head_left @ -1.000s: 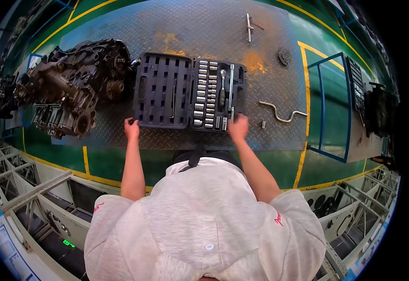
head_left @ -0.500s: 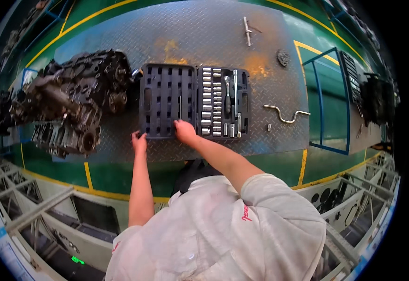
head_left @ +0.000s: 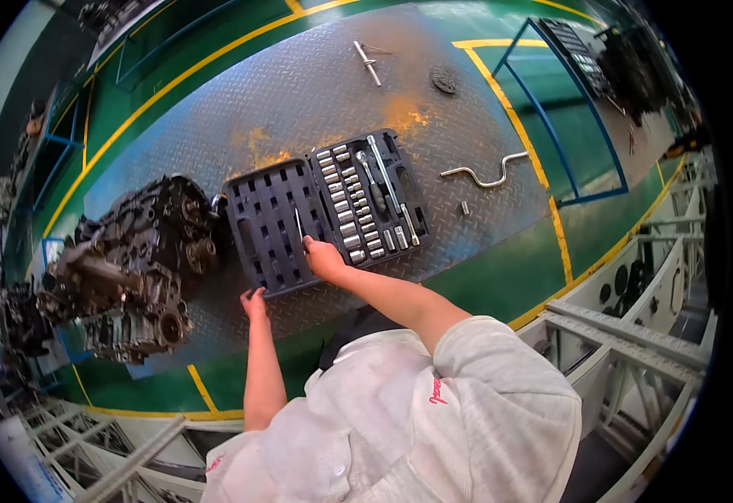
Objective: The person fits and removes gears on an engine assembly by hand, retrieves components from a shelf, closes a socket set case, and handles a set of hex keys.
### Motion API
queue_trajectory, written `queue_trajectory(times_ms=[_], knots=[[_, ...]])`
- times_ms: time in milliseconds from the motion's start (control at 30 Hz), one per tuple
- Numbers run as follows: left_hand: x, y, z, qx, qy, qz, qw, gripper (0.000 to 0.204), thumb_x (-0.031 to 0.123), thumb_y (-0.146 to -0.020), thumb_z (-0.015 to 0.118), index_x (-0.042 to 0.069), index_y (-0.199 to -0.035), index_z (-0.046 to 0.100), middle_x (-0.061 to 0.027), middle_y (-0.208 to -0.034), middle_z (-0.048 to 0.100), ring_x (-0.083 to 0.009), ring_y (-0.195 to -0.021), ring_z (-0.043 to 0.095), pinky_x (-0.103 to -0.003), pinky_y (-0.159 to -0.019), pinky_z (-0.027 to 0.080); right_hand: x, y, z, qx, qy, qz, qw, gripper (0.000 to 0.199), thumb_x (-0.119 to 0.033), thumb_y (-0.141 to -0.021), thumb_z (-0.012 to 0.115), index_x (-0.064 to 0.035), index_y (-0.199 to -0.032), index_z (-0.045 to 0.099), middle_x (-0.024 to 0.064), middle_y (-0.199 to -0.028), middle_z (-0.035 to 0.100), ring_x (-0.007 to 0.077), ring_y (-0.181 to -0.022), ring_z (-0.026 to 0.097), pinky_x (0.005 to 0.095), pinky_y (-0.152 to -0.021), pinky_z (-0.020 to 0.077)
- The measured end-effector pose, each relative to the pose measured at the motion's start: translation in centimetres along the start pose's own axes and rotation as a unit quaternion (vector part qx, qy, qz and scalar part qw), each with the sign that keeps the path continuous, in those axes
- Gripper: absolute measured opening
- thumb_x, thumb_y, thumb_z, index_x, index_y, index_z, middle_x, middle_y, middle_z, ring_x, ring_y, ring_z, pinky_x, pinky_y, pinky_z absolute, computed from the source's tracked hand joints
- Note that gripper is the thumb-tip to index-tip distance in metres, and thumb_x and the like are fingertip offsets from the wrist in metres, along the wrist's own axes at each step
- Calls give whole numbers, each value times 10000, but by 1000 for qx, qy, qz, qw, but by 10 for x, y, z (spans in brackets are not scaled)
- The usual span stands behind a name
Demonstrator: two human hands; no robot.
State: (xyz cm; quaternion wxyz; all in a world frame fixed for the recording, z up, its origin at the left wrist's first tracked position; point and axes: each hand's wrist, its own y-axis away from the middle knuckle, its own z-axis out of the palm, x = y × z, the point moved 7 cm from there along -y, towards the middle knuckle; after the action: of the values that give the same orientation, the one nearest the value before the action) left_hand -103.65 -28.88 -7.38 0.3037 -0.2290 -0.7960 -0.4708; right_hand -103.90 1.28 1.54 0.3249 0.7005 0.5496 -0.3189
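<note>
A black socket set case point(head_left: 239, 186) lies unfolded on the metal-topped table. Its left half has rows of slots, and its right half holds several chrome sockets point(head_left: 347, 228), a ratchet point(head_left: 370, 174) and a long extension bar point(head_left: 385, 172). My right hand point(head_left: 324, 261) is closed over the front of the slotted half. From its fingers a thin metal rod point(head_left: 299, 222) points away; any handle is hidden in the grip. At the case's front left corner is my left hand point(head_left: 254, 303), thumb and finger apart, touching the edge.
A greasy engine point(head_left: 132, 268) stands left of the case. Farther off lie a T-shaped bar point(head_left: 367, 63) and a dark round part point(head_left: 444, 80). To the right are a bent crank handle point(head_left: 488, 178) and a loose socket point(head_left: 465, 208). A blue frame point(head_left: 564, 134) stands beyond the table.
The whole view has turned, so the table and case appear tilted. Both hands stay at about the same spots on the case, and the rod still extends from my right hand.
</note>
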Motion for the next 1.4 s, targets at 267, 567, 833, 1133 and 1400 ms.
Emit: queue_trajectory(times_ms=[267,567,833,1133,1400], knots=[[0,3,-4,-50,18,-35,998,476,26,-719,642,150,-1146,472,-92,-1045,551,-204,-760,559,-268,-430,371,-3,47,-116,110,-181,53,976,141,-72,-738,634,-3,-850,583,170,-776,639,297,-742,643,377,-649,484],[-36,-38,22,-75,31,-140,987,439,95,-716,682,152,-1115,507,-66,-963,594,-215,-783,578,-373,-621,486,98,153,-269,231,0,106,967,117,-66,-719,593,-18,-822,566,193,-782,608,396,-759,588,437,-664,480],[-9,29,41,206,-228,-35,951,578,163,-704,689,-6,-1211,469,-228,-1179,535,-375,-1034,554,-472,-884,453,247,148,-340,264,-147,309,902,84,-40,-714,628,9,-774,596,117,-701,645,201,-629,629,325,-593,488],[29,173,185,96,-180,310,929,387,119,-749,650,-23,-1088,530,-172,-1042,537,-263,-898,584,-347,-806,473,343,80,-395,220,-210,297,905,87,4,-723,620,27,-803,591,85,-725,633,139,-607,610,271,-544,492],[-15,204,188,64,-264,252,929,184,114,-748,649,2,-876,577,-126,-878,582,-258,-791,596,-352,-750,467,369,8,-366,149,95,293,940,139,-137,-701,614,-87,-823,658,154,-876,659,328,-876,627,402,-766,493]])
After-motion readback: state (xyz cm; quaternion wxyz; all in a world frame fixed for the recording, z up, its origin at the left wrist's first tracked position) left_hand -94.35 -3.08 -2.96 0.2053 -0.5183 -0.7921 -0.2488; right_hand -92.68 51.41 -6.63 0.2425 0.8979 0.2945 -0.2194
